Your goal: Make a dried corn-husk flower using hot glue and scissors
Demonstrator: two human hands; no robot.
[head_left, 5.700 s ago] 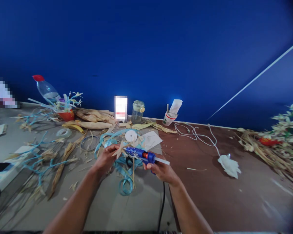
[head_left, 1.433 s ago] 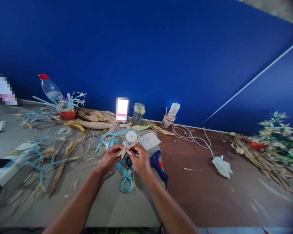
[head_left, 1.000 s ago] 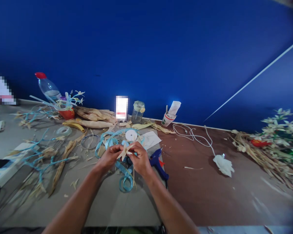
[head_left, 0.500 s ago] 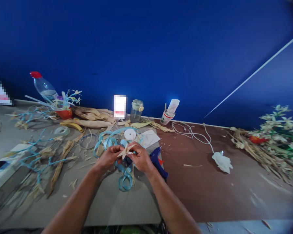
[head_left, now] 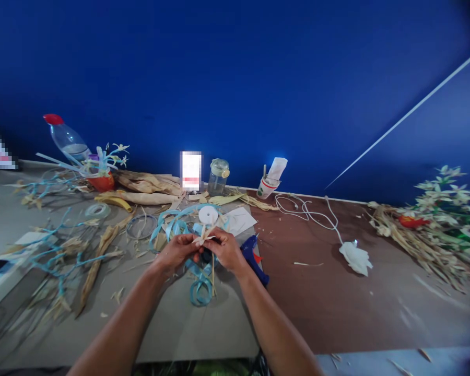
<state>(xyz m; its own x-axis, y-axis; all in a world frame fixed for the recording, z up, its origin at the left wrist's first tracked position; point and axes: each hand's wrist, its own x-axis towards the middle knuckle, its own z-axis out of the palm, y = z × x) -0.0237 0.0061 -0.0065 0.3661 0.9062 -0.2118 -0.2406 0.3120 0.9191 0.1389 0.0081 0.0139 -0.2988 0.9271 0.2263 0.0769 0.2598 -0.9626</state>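
Observation:
Between my two hands is a small pale flower [head_left: 203, 238] with pointed petals, made of what looks like dried husk. My left hand [head_left: 179, 252] pinches it from the left, fingers closed. From the right, my right hand [head_left: 226, 251] grips it with thumb and fingertips. A thin stick [head_left: 213, 284] hangs below the hands; whether it joins the flower is hidden. Light blue ribbon [head_left: 201, 290] lies looped under and behind the hands. A white spool [head_left: 208, 214] sits just beyond them. Right of my right hand lies a blue glue gun [head_left: 254, 259].
Blue-wrapped stems [head_left: 62, 256] and dried husks [head_left: 97, 266] spread over the left side. A clear jar [head_left: 218, 177], a cup [head_left: 267, 187] and a white cable [head_left: 309, 211] line the back. White flowers [head_left: 448, 196] on a dried bundle lie far right. A tilted bottle [head_left: 68, 140] stands back left.
The flower has turned in my fingers, its petals now pointing more upward and bunched closer together. Both hands stay in nearly the same place, and the view has shifted slightly.

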